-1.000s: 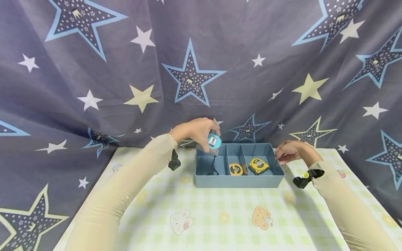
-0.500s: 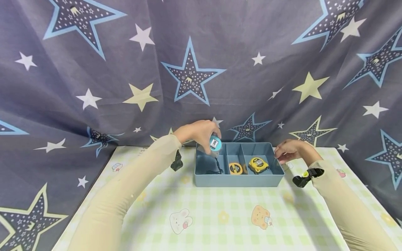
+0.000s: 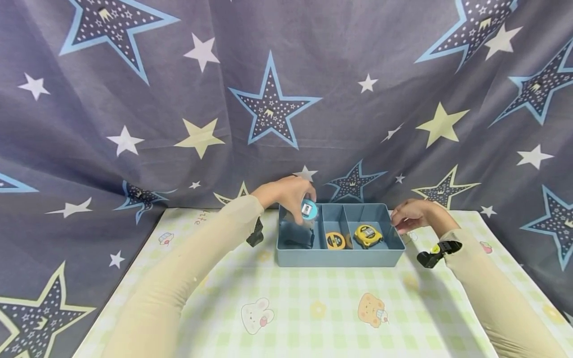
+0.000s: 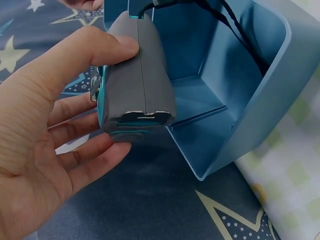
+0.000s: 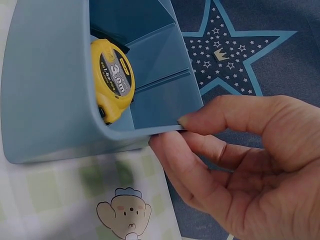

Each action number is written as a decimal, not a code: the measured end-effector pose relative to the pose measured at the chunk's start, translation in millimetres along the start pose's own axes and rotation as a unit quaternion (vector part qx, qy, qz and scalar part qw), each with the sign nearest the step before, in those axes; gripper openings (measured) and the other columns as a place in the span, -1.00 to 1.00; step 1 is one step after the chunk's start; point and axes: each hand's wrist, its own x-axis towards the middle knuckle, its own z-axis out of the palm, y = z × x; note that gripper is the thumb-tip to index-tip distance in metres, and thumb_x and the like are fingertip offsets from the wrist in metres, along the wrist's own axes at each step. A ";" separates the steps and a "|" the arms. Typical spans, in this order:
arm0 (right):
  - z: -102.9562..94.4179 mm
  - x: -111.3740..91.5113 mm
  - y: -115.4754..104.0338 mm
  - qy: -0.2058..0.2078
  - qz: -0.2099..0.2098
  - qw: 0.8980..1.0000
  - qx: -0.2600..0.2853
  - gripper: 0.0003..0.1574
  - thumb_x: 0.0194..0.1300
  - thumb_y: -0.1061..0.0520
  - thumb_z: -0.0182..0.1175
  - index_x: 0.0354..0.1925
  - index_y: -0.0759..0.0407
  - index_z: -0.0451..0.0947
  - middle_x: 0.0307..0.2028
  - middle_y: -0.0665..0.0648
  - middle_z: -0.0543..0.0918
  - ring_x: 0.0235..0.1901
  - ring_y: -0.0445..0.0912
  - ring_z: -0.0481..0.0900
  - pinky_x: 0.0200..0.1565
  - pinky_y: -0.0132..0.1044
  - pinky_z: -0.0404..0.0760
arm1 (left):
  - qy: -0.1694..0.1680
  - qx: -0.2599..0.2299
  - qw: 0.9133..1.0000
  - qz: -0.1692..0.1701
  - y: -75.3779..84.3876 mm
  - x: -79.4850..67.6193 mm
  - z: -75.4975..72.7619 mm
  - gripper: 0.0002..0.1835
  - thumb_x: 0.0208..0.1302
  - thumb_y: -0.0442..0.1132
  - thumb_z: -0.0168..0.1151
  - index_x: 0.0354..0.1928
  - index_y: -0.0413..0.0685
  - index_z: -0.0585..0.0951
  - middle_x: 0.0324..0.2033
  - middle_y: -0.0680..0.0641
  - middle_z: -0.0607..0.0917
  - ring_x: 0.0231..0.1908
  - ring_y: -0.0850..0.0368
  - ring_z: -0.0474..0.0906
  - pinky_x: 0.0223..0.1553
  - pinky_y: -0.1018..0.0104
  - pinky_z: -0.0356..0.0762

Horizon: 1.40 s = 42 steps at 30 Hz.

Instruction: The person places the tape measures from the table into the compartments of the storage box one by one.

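My left hand (image 3: pixel 286 193) grips a grey and teal tape measure (image 4: pixel 137 85) between thumb and fingers, over the left compartment of a blue-grey divided box (image 3: pixel 340 258). From the tape measure's far end, a black wrist strap (image 4: pixel 215 14) trails down into that compartment. At the box's right end, my right hand (image 5: pixel 235 155) pinches the rim between thumb and fingers. A yellow tape measure (image 5: pixel 112 80) marked 3.0m lies in the right compartment. The narrow middle compartment holds a round yellow-orange tape measure (image 3: pixel 335 240) with a black face.
The box stands near the back of a table under a green-and-white checked cloth (image 3: pixel 318 333) with cartoon prints. Right behind the table hangs a dark star-patterned curtain (image 3: pixel 340 129). Thin dividers split the box into three compartments.
My left hand has lowered the tape measure a little and shifted slightly right, and more of its strap lies bunched in the left compartment. My right hand stays on the box rim.
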 end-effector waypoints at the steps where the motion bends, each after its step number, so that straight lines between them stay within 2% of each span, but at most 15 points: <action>1: 0.4 0.1 -0.1 0.000 0.000 1.000 0.001 -0.59 0.22 0.36 0.19 0.04 0.48 0.41 -0.40 0.05 0.57 -0.37 -0.17 0.62 -0.20 -0.36 0.73 | 0.000 0.001 1.000 -0.002 -0.1 0.6 0.6 -0.32 -0.21 -0.08 0.65 0.08 -0.06 0.70 -0.08 0.02 0.77 -0.14 0.15 0.63 -0.04 0.29 0.60; 8: 1.1 1.1 -0.3 -0.002 -0.002 1.000 0.001 -0.60 0.22 0.36 0.18 0.02 0.49 0.43 -0.41 0.05 0.58 -0.38 -0.17 0.63 -0.20 -0.35 0.73 | 0.000 0.002 1.000 -0.017 -2.0 5.1 5.9 -0.37 -0.21 -0.06 0.64 0.03 -0.05 0.71 -0.14 0.02 0.78 -0.21 0.16 0.63 -0.10 0.32 0.60; 16: 0.9 4.2 2.0 -0.003 -0.001 1.000 0.003 -0.65 0.22 0.37 0.18 -0.01 0.46 0.46 -0.40 0.06 0.57 -0.37 -0.16 0.63 -0.19 -0.33 0.73 | -0.008 -0.007 1.000 -0.018 -3.3 10.1 10.4 -0.36 -0.21 -0.06 0.65 0.01 -0.09 0.72 -0.16 0.00 0.79 -0.23 0.17 0.64 -0.12 0.33 0.62; 25: 0.2 3.1 0.7 -0.013 0.001 1.000 -0.001 -0.76 0.24 0.36 0.16 -0.09 0.39 0.50 -0.40 0.05 0.57 -0.37 -0.18 0.62 -0.18 -0.35 0.73 | -0.019 -0.015 1.000 -0.009 -2.2 14.6 6.5 -0.42 -0.22 -0.05 0.68 -0.07 -0.08 0.75 -0.29 0.04 0.78 -0.38 0.20 0.54 -0.27 0.36 0.57; 35: -1.4 2.4 0.5 -0.008 0.004 1.000 0.007 -0.79 0.21 0.37 0.16 -0.14 0.37 0.51 -0.41 0.05 0.57 -0.36 -0.17 0.62 -0.16 -0.34 0.73 | -0.025 -0.023 0.999 0.008 -7.7 19.4 7.5 -0.41 -0.23 -0.06 0.68 -0.07 -0.14 0.76 -0.31 0.01 0.79 -0.40 0.23 0.55 -0.29 0.38 0.58; 42: -1.3 3.5 -2.1 -0.003 0.009 1.000 0.001 -0.75 0.22 0.36 0.17 -0.09 0.39 0.49 -0.39 0.06 0.57 -0.33 -0.16 0.61 -0.13 -0.34 0.73 | -0.046 -0.028 0.998 -0.020 -8.4 20.3 3.8 -0.38 -0.20 -0.02 0.71 -0.03 -0.13 0.76 -0.36 -0.01 0.80 -0.53 0.21 0.60 -0.35 0.36 0.63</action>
